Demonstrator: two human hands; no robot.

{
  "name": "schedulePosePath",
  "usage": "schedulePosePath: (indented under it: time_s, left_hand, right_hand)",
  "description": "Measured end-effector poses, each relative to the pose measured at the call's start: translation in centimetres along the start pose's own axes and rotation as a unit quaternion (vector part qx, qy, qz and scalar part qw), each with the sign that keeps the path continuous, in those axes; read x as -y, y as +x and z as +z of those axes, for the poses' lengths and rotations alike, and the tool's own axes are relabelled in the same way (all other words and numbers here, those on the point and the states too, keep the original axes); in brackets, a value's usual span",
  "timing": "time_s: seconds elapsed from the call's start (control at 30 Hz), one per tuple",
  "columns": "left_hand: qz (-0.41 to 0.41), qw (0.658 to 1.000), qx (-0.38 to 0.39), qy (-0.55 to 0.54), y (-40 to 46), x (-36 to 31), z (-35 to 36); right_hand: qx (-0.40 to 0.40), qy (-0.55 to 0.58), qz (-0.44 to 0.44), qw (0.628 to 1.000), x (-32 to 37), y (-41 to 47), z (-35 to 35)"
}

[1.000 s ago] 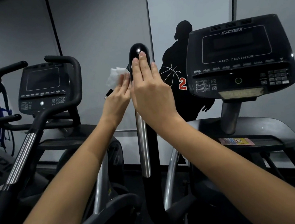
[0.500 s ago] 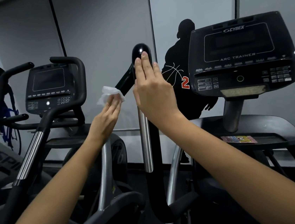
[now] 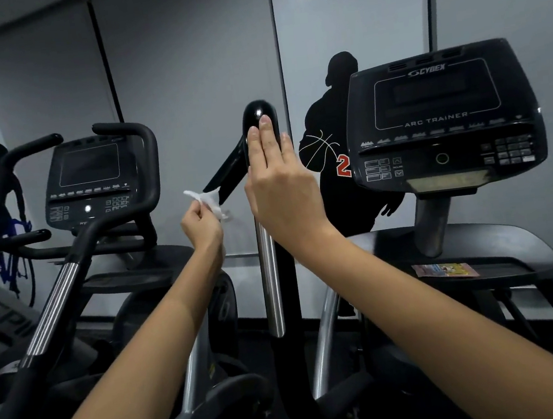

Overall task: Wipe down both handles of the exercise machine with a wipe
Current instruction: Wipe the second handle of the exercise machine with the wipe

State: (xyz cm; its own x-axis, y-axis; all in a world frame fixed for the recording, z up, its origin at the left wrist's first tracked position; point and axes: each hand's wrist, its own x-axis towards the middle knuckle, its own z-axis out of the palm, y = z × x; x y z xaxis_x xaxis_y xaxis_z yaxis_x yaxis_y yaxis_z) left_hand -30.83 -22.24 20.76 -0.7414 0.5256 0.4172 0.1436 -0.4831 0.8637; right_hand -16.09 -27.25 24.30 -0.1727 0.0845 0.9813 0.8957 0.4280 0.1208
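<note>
The handle (image 3: 277,278), a black upright bar with a chrome sleeve part-way down, stands in the middle of the view. The right hand (image 3: 279,188) lies flat against its upper part, fingers straight and together, fingertips just below the rounded top; this grip is open, pressing rather than wrapping, and seems to steady the bar. The wipe (image 3: 207,200) is no longer on the handle. A second ago the left hand (image 3: 201,226) held it up beside the right hand's fingers, near the top of the bar; it has since dropped and swung off to the left, and now sits below and to the left of the right hand, apart from the bar. The left grip is closed on the wipe, fingers curled round it with crumpled white corners sticking out above the knuckles.

Judging from that retreat, the pass over this handle may be finished, or the wipe is being regathered for another stroke. The machine's second handle is not identifiable here, so that half of the job looks undone.
</note>
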Motion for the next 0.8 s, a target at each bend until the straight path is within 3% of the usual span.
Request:
schedulePosePath:
  time_s: [0.13,0.3,0.37,0.43,0.57,0.7,0.8]
  left_hand:
    - [-0.004,0.999,-0.018,-0.031,1.9,-2.7,0.4]
    - [-0.159,0.978,0.019,-0.131,0.6,-2.0,-0.1]
    - [-0.181,0.967,0.025,-0.178,0.1,-1.8,-0.1]
    - [-0.175,0.967,0.004,-0.187,0.3,-1.9,0.3]
    - [-0.104,0.990,-0.033,-0.094,0.7,-1.7,1.2]
    - [-0.089,0.994,-0.018,-0.057,0.1,0.1,0.8]
    - [-0.034,0.999,-0.021,-0.009,-0.2,0.1,0.2]
  right_hand:
    - [0.004,0.012,0.000,1.000,0.1,0.0,0.0]
    - [0.008,0.010,0.001,1.000,0.1,-0.1,0.0]
    - [0.009,0.005,0.003,1.000,0.1,-0.1,0.0]
    - [0.009,0.010,0.001,1.000,0.2,-0.1,0.1]
    - [0.014,0.007,-0.006,1.000,0.1,-0.1,0.1]
    - [0.014,0.015,0.001,1.000,0.2,-0.1,-0.1]
    - [0.005,0.009,-0.005,1.000,0.1,-0.2,-0.3]
